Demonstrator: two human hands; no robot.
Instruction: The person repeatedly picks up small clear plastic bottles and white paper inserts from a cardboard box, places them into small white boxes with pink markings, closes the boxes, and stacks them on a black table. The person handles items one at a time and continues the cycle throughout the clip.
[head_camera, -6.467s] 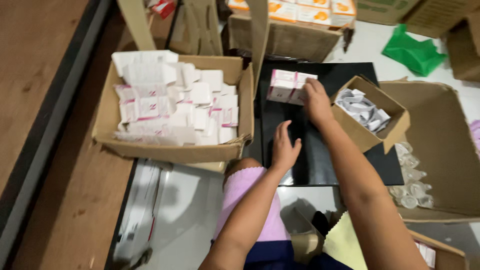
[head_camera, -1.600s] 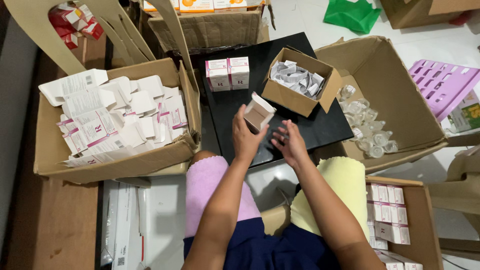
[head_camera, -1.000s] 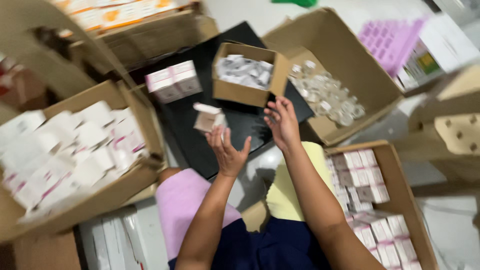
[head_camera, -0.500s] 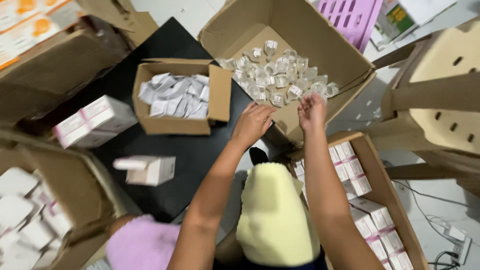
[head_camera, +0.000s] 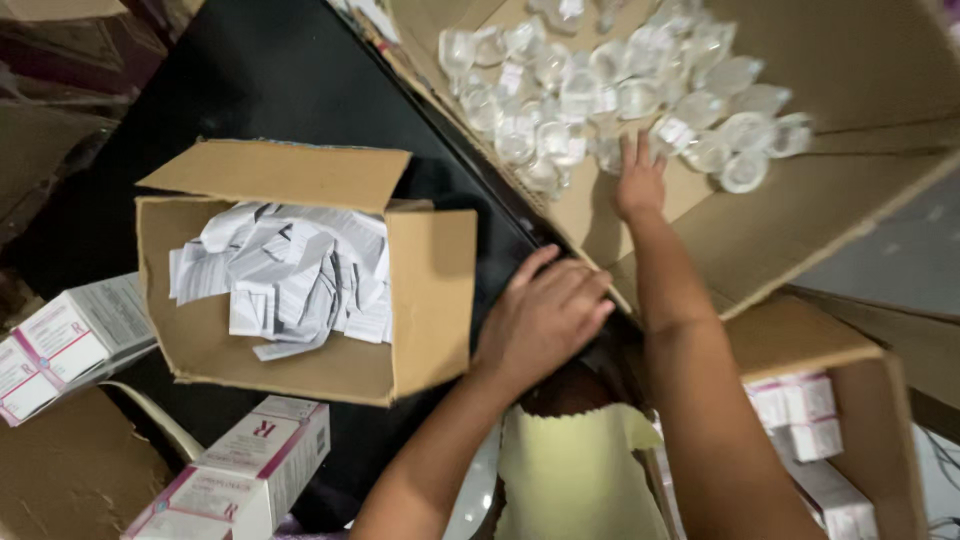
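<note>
Fingers (head_camera: 628, 150) of right hand (head_camera: 640, 180) spread flat into a pile of small clear bottles (head_camera: 600, 90), arm stretched out, left hand (head_camera: 540, 320) resting loosely curled on black board (head_camera: 260, 90)

Brown cardboard, black board, clear plastic, white and pink cartons

The big cardboard box (head_camera: 800, 230) is plain tan brown, and the small bottles (head_camera: 600, 90) heaped in it are clear and colourless with small white labels. The smaller open box (head_camera: 430, 300) is the same brown, filled with folded leaflets (head_camera: 290, 280) of white paper covered in grey print. Both sit about a board (head_camera: 250, 80) of glossy black. The cartons at the lower left (head_camera: 240, 480) are white with pink bands (a grey panel on one side), and those in the box at the lower right (head_camera: 800, 410) are white with pink stripes. The cloth (head_camera: 570, 480) over the knee is pale yellow with a scalloped edge.
</note>
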